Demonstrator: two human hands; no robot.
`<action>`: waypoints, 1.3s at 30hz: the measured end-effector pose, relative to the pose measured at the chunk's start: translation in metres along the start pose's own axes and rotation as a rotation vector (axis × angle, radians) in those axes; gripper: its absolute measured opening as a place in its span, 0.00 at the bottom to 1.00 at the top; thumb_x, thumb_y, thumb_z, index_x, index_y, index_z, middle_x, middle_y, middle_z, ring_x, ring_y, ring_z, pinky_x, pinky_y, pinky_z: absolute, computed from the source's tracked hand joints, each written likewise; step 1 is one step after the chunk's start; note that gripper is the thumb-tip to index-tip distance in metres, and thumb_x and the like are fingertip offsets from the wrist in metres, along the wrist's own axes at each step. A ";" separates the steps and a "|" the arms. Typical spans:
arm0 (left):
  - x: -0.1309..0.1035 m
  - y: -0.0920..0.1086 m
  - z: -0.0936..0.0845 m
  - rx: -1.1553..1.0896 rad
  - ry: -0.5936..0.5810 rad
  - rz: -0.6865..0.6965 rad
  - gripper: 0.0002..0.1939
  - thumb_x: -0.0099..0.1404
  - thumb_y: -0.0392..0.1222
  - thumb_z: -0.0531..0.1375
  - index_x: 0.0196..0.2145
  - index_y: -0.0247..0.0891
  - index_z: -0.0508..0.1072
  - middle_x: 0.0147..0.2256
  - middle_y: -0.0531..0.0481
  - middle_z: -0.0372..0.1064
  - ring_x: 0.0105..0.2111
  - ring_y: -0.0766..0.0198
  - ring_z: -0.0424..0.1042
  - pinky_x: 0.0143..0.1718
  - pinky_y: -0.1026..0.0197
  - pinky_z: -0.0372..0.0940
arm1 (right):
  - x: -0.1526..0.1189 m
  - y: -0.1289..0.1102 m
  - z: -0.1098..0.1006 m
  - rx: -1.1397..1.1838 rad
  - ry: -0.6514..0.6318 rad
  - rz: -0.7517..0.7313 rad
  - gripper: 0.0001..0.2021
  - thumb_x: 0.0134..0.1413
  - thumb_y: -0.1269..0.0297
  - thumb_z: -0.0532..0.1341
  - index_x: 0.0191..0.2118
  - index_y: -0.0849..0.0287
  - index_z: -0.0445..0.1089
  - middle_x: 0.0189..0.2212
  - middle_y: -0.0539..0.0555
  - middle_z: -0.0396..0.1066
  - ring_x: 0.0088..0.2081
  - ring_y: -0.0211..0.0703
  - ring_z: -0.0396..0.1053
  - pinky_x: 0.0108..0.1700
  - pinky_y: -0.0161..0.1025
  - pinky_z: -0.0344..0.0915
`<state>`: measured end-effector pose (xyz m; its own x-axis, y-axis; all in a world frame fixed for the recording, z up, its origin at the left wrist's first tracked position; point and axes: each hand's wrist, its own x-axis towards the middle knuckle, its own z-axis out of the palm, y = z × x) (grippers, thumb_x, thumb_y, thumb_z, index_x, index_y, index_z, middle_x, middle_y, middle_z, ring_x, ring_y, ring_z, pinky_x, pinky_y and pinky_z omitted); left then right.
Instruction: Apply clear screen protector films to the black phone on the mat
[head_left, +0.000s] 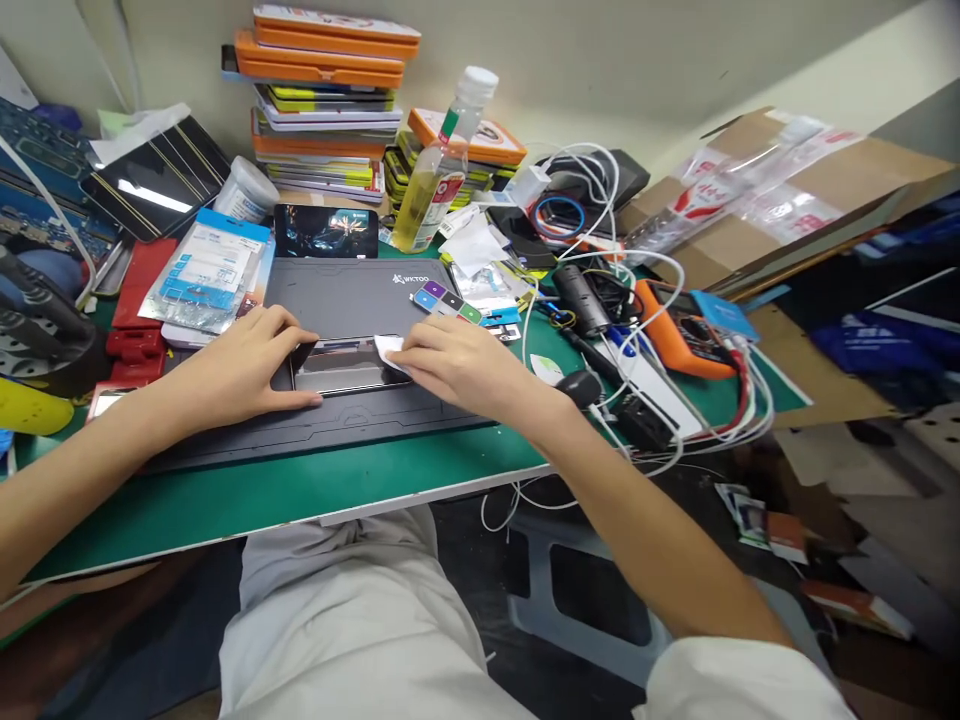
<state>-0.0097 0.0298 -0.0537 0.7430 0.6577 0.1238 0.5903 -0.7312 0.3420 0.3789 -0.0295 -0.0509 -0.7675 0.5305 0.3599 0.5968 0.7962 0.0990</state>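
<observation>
Cases (322, 60) stand stacked; bottle (435, 185) (white-capped) nearby; multimeter (675, 330), probably.

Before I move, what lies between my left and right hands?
The head view shows a flat, glossy phone on the grey mat between left hand and right hand; a white wipe is at the right fingertips.

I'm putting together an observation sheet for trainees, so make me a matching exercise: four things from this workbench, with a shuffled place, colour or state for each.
Column 1
1. Left hand
2. Right hand
3. Bottle
4. Multimeter

Column 2
A. Orange casing, towards the right end of the green bench
B. Pinching a white piece
C. Upright, white-capped, with yellow liquid inside
D. Fingers and thumb at the left end of a flat glossy device

Right pairs: 1-D, 2-B, 3-C, 4-A
</observation>
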 end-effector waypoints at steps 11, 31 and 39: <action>0.004 -0.007 -0.010 0.019 -0.015 0.020 0.45 0.79 0.88 0.64 0.66 0.44 0.84 0.63 0.34 0.78 0.65 0.32 0.77 0.76 0.28 0.76 | 0.104 -0.042 0.025 0.017 -0.056 -0.099 0.14 0.92 0.72 0.63 0.64 0.59 0.87 0.53 0.61 0.86 0.57 0.58 0.77 0.60 0.52 0.75; 0.002 -0.004 -0.010 0.020 -0.036 0.006 0.55 0.79 0.91 0.62 0.78 0.41 0.81 0.66 0.32 0.77 0.69 0.30 0.76 0.81 0.28 0.71 | 0.053 -0.055 0.028 -0.017 0.061 -0.035 0.14 0.90 0.75 0.61 0.58 0.61 0.87 0.50 0.63 0.85 0.52 0.57 0.76 0.56 0.52 0.74; 0.002 -0.004 -0.009 0.028 -0.033 0.013 0.53 0.80 0.89 0.64 0.79 0.43 0.81 0.68 0.33 0.76 0.70 0.30 0.75 0.83 0.28 0.70 | 0.011 -0.023 0.007 -0.021 0.099 0.037 0.15 0.90 0.73 0.63 0.55 0.59 0.90 0.45 0.60 0.84 0.47 0.56 0.76 0.51 0.51 0.75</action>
<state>-0.0133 0.0360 -0.0464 0.7605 0.6419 0.0976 0.5884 -0.7449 0.3144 0.3550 -0.0401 -0.0559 -0.7185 0.5273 0.4535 0.6300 0.7697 0.1033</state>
